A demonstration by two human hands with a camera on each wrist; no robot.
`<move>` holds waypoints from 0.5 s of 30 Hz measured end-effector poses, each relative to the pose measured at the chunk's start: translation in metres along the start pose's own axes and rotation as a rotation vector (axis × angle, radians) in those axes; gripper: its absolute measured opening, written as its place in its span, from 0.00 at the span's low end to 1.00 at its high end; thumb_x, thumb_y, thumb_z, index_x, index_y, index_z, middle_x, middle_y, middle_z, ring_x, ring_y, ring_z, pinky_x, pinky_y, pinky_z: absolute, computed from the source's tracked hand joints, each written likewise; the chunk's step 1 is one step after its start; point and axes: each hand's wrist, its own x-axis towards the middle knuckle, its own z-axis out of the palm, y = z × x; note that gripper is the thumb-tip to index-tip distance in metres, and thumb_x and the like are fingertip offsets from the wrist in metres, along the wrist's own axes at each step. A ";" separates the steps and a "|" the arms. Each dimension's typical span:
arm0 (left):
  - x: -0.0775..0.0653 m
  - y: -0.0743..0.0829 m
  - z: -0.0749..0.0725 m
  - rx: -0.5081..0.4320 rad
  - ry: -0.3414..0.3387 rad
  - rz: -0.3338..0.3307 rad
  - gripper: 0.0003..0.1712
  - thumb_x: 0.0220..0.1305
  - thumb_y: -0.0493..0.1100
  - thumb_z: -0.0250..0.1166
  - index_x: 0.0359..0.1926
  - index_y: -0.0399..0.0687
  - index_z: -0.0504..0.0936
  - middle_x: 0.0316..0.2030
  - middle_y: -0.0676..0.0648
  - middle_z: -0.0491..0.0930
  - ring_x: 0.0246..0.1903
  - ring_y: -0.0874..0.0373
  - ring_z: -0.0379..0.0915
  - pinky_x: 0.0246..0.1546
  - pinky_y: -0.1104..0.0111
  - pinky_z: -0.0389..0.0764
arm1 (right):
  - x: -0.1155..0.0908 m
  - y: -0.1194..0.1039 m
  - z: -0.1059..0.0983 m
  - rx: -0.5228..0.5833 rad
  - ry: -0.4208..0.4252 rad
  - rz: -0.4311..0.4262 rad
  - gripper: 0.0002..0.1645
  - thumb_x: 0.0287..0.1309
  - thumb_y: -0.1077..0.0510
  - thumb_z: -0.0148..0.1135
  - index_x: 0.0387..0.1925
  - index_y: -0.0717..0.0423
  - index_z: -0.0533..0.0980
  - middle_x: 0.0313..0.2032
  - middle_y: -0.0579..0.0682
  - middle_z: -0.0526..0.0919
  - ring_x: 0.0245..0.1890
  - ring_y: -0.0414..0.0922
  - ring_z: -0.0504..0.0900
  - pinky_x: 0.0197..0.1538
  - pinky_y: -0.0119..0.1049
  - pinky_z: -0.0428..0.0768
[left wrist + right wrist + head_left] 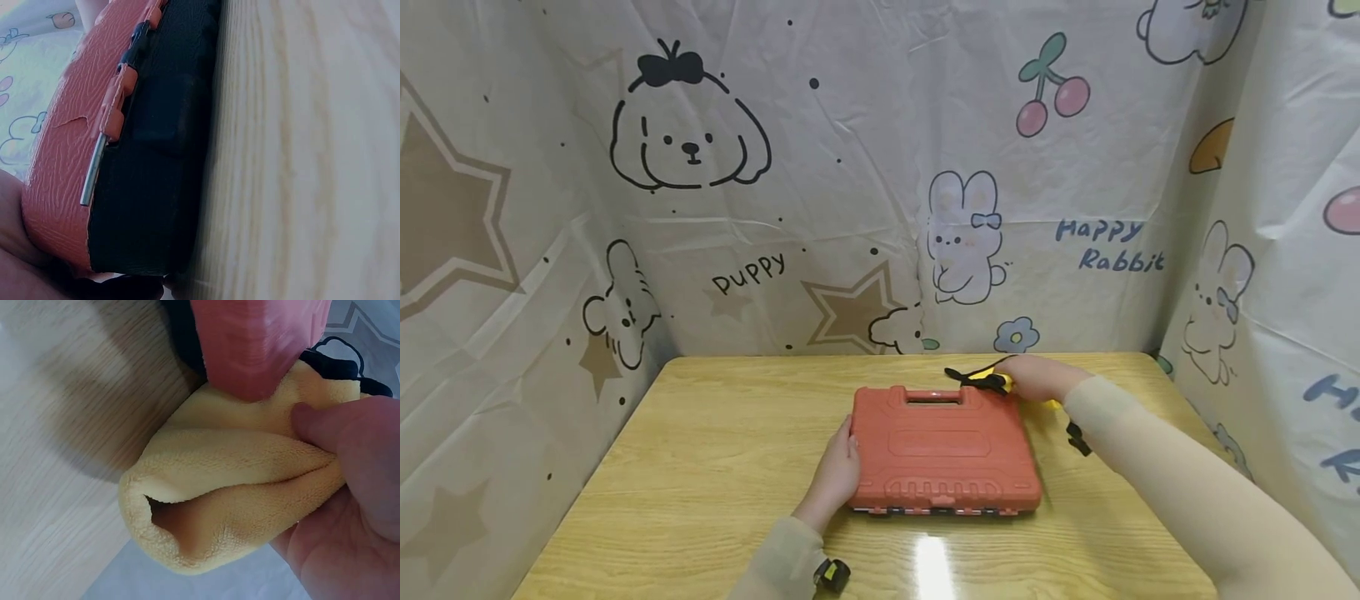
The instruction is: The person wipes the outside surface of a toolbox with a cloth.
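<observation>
The yellow cloth (231,447), pinched between the right hand (1036,377)'s thumb and fingers, is at the far right corner of the red case (942,446). This case rests on the wooden table (737,450); the left hand (837,473) grips its left side.

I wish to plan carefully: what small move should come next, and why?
Probably the right hand should slide the yellow cloth along the red case: this hand grips the cloth, which touches the case near its far right corner, while the left hand holds the opposite side.
</observation>
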 end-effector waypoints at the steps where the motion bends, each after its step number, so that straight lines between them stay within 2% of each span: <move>1: 0.000 0.000 0.000 0.001 0.001 0.005 0.29 0.82 0.35 0.39 0.77 0.24 0.53 0.73 0.22 0.58 0.74 0.28 0.54 0.75 0.39 0.58 | -0.001 0.001 0.001 0.007 0.003 0.005 0.10 0.63 0.72 0.60 0.38 0.56 0.81 0.40 0.52 0.87 0.47 0.53 0.85 0.58 0.53 0.83; 5: 0.000 -0.001 0.001 -0.003 -0.002 0.002 0.29 0.82 0.35 0.39 0.77 0.24 0.53 0.73 0.22 0.58 0.75 0.28 0.54 0.75 0.39 0.58 | -0.007 0.007 0.005 0.006 0.016 0.023 0.08 0.66 0.69 0.60 0.43 0.59 0.81 0.44 0.55 0.87 0.49 0.55 0.85 0.59 0.53 0.82; 8: 0.001 0.000 0.001 -0.006 -0.003 -0.005 0.29 0.82 0.35 0.38 0.77 0.24 0.53 0.74 0.23 0.58 0.75 0.29 0.53 0.75 0.39 0.57 | -0.012 0.011 0.009 0.042 0.027 0.041 0.08 0.65 0.68 0.61 0.43 0.58 0.81 0.44 0.55 0.87 0.47 0.54 0.85 0.58 0.54 0.82; 13: 0.001 -0.001 0.000 -0.011 -0.006 -0.007 0.29 0.82 0.35 0.39 0.77 0.24 0.52 0.74 0.23 0.57 0.75 0.29 0.53 0.75 0.39 0.57 | -0.020 0.011 0.017 0.146 0.053 0.109 0.17 0.65 0.70 0.57 0.53 0.61 0.81 0.49 0.58 0.87 0.49 0.53 0.84 0.60 0.55 0.82; 15: 0.000 -0.001 0.000 -0.015 -0.009 -0.009 0.29 0.82 0.35 0.38 0.77 0.24 0.52 0.74 0.23 0.57 0.75 0.29 0.53 0.75 0.39 0.57 | -0.023 0.011 0.021 0.183 0.071 0.138 0.21 0.64 0.71 0.54 0.57 0.63 0.80 0.51 0.61 0.86 0.52 0.56 0.84 0.61 0.57 0.81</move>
